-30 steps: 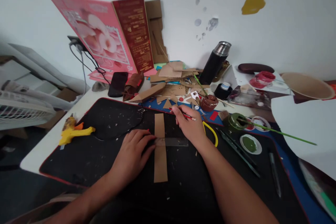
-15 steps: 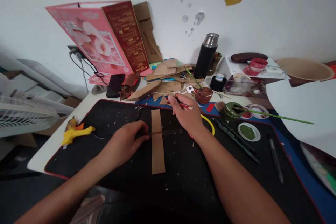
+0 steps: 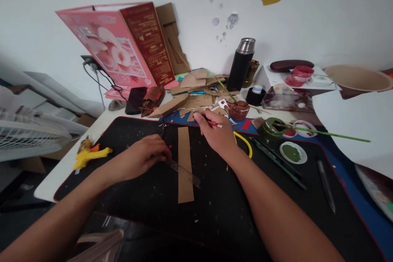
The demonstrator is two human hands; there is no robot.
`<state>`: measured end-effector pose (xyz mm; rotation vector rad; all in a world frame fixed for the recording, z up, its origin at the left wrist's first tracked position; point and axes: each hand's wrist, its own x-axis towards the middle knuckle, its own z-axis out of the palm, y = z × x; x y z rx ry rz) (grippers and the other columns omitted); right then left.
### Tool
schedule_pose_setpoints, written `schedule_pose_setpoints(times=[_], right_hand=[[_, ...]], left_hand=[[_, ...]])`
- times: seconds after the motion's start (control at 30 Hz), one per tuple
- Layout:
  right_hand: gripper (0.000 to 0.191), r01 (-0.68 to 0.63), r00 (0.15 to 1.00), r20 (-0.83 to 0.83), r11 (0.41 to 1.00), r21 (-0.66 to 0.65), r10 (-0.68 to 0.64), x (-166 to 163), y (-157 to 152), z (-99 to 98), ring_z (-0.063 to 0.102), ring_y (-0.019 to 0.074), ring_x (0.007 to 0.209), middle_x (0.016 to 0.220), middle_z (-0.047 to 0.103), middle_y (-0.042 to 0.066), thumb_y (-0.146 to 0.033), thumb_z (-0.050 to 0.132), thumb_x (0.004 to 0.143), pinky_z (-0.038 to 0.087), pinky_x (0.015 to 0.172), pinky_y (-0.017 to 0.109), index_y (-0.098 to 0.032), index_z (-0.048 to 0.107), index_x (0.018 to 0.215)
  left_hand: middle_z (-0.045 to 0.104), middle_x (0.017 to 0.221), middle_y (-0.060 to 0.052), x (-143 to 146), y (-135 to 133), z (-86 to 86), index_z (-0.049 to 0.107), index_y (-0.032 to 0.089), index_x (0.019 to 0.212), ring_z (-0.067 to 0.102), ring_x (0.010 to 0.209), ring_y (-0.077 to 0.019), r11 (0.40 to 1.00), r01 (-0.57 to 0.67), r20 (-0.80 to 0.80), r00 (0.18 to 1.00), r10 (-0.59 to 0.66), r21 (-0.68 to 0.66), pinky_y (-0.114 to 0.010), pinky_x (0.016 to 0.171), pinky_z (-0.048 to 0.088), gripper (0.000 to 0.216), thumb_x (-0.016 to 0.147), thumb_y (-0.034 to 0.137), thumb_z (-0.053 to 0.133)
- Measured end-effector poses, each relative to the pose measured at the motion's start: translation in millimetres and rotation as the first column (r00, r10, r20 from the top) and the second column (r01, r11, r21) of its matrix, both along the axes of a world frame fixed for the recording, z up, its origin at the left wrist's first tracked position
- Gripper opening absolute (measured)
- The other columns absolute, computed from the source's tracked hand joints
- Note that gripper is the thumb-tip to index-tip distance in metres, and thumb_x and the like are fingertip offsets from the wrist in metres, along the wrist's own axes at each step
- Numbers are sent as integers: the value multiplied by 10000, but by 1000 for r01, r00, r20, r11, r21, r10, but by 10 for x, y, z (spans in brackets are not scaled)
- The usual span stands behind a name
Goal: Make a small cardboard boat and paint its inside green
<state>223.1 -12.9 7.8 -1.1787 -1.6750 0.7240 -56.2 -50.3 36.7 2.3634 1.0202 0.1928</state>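
A long brown cardboard strip point(image 3: 185, 163) lies upright on the black mat point(image 3: 215, 208). A clear ruler point(image 3: 183, 168) crosses it at a slant, its left end pinched by my left hand point(image 3: 144, 156). My right hand point(image 3: 217, 133) rests on the mat just right of the strip's top end and holds a red pencil point(image 3: 214, 124) between its fingers. Yellow-handled scissors point(image 3: 245, 142) lie partly under my right wrist.
A yellow glue gun point(image 3: 89, 154) lies at the mat's left edge. Cardboard scraps point(image 3: 196, 90), a black flask point(image 3: 240, 65), a brown paint pot point(image 3: 238, 110), a green pot with a green brush point(image 3: 272, 128) and paint lids point(image 3: 292, 152) crowd the back. A pink box point(image 3: 123, 45) leans on the wall.
My left hand has swung the ruler from lying straight across the strip to a slant, its right end lower. The right hand stays by the strip's top end with the pencil.
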Motion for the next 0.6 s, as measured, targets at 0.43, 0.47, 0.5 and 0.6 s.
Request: schedule_pose_setpoints(times=[0.43,0.47,0.5,0.6], right_hand=[[399,-48,995,88,998,-31,50,-54,8,-75,614,172,669,631,656,-14,-481,605,1112,426,671,306,-229,772,851],[390,-51,994,91,998,-38,54,-60,5,-82,601,169,664,631,647,-18,-471,608,1113,423,670,306,-230,768,850],[382,-52,994,93,998,-44,55,-68,2,-89,593,167,663,631,641,-21,-461,613,1113,420,669,306,-232,763,847],[376,-55,993,99,997,-47,60,-92,-15,-103,600,170,682,636,632,-22,-454,624,1110,415,670,305,-234,743,829]], left_hand=[[752,1071,-68,-96,40,-74,792,265,1044,644,1095,-257,999,19,-13,1000,-18,50,-422,1002,518,325,1075,203,474],[755,1069,-69,-118,28,-65,798,270,1043,644,1096,-261,999,14,-19,1000,-13,50,-429,1008,518,330,1072,206,475],[758,1065,-69,-145,16,-51,804,277,1040,644,1095,-264,999,14,-23,1000,-13,50,-435,1012,518,335,1070,212,476],[766,1061,-64,-242,-27,5,816,303,1037,646,1113,-275,998,0,-15,1000,1,56,-451,1043,518,334,1064,243,488]])
